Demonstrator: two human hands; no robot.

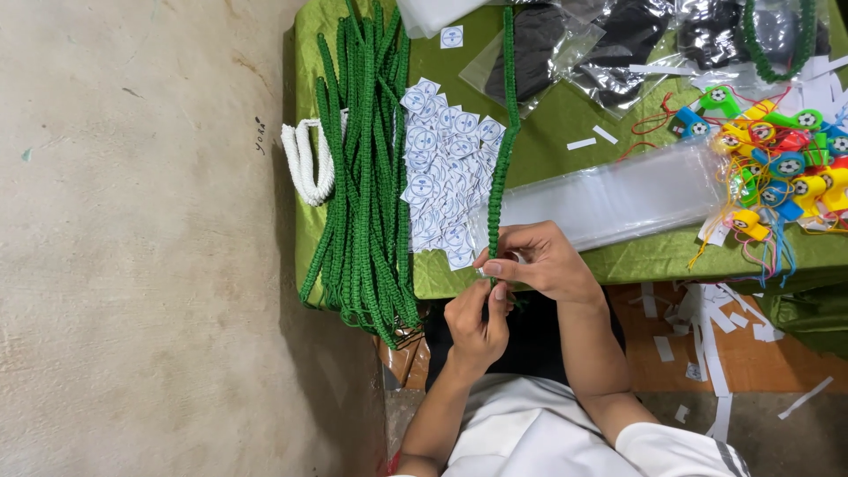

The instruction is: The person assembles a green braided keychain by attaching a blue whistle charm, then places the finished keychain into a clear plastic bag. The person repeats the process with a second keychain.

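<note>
The left hand (475, 322) pinches the near end of a long green cord (503, 146). Its grip is tight on the cord, with the thumb and fingers squeezed together. The right hand (534, 261) sits just above the left hand and touches it. Its grip is also closed on the cord, a little further up. A small white bit shows under the right fingers, but it is too small to tell what it is.

From the two grips, the cord runs straight away across the desk (548, 132), which has a green cloth on it. The cord's far end reaches the far edge of the picture.

Just left of the grips lies a pile of small white stickers (446, 168) with blue round marks. Further left is a big bunch of green cords (367, 168), and past that a white cord (309, 159) at the desk's edge.

Just right of the right hand lies a stack of long clear bags (618, 199). Further right is a heap of bright whistles (782, 159) with thin strings. Dark things in clear bags (565, 44) lie far from the grips, at the back of the desk.

Under the right arm, white paper scraps (707, 336) lie on the floor.
</note>
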